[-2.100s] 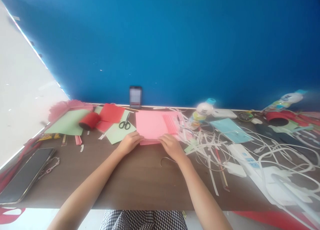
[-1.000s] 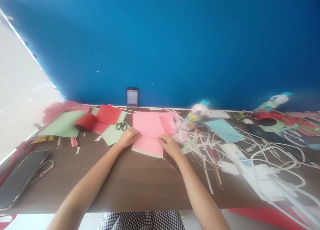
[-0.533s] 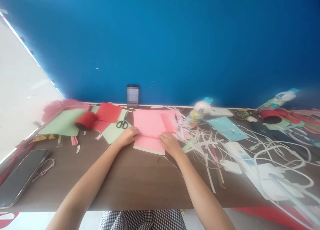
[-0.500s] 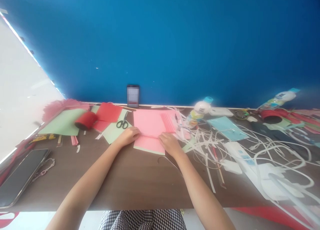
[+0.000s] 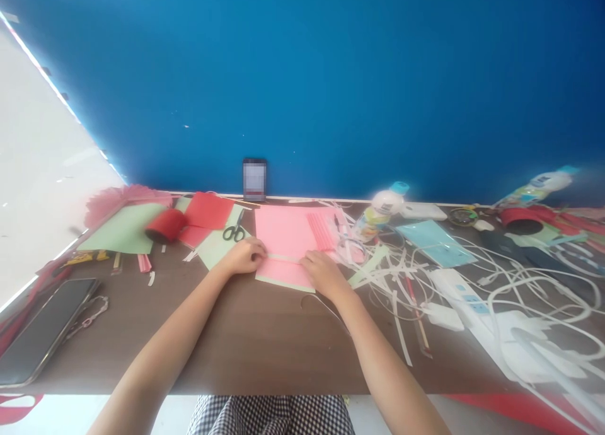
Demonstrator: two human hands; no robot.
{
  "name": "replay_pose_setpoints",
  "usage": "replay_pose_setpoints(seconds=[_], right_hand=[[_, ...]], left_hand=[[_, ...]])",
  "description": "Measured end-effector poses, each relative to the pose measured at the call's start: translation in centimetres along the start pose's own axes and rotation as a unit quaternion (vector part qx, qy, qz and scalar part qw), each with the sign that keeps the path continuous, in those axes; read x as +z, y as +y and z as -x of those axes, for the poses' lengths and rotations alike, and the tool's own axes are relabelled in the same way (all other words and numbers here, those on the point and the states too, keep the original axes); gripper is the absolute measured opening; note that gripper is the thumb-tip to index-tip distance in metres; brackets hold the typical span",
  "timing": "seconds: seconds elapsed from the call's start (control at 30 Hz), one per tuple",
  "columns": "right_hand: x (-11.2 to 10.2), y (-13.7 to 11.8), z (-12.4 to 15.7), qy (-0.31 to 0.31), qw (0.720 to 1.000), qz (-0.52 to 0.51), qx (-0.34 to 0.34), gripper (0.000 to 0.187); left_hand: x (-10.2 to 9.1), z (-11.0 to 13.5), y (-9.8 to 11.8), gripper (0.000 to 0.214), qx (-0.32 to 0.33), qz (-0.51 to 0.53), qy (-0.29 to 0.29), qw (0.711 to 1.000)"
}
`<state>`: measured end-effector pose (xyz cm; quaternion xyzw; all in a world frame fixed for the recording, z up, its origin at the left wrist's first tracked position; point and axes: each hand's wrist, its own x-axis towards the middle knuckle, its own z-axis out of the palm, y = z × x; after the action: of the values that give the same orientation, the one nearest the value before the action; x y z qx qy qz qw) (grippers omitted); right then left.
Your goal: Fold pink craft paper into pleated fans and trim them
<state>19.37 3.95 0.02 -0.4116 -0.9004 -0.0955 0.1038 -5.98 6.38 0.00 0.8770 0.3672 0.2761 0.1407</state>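
A pink paper sheet with a pale green underside lies on the brown table, just in front of a larger stack of pink sheets. My left hand pinches the sheet's far left edge, fingers curled. My right hand presses on its far right edge, fingers bent down on the paper. A narrow raised fold runs between the two hands.
Scissors, a red paper roll and green and red sheets lie to the left. A phone rests near the left edge; another leans against the blue wall. White paper strips, cables, a power strip and bottles crowd the right.
The pink sheet was pulled toward me and laid open, showing its green edge. Since then my fingers have raised a narrow fold along its far edge.
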Motion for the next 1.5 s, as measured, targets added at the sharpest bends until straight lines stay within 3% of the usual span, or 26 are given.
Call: replay_pose_setpoints(seconds=[0.13,0.33,0.53,0.73,1.07,1.23,1.37,1.5], right_hand=[[0.3,-0.2,-0.2,0.028,0.993,-0.104,0.046,0.023],[1.4,-0.3,-0.9,0.034,0.975,-0.176,0.135,0.006],[0.9,-0.6,-0.6,0.039,0.978,-0.173,0.107,0.007],[0.5,-0.8,-0.5,0.081,0.972,-0.195,0.1,0.014],[-0.2,-0.7,-0.4,0.172,0.975,-0.131,0.056,0.026],[-0.6,-0.1,-0.2,0.179,0.975,-0.131,0.033,0.025],[-0.3,0.2,0.0,0.198,0.963,-0.169,0.065,0.026],[-0.1,0.1,-0.1,0.23,0.934,-0.242,0.131,0.019]], left_hand=[[0.3,-0.3,0.9,0.01,-0.019,-0.037,0.005,0.999],[1.5,-0.8,0.8,0.023,-0.069,-0.07,0.014,0.995],[1.9,-0.5,0.6,0.023,0.0,-0.015,0.01,1.0],[1.7,-0.5,0.6,0.022,0.008,0.037,0.033,0.999],[2.3,-0.6,1.0,0.024,0.047,-0.002,0.083,0.995],[1.9,-0.4,0.6,0.023,0.091,-0.125,0.137,0.978],[1.7,-0.2,0.1,0.022,0.112,-0.189,0.167,0.961],[2.0,0.0,-0.2,0.023,0.091,-0.125,0.167,0.974]])
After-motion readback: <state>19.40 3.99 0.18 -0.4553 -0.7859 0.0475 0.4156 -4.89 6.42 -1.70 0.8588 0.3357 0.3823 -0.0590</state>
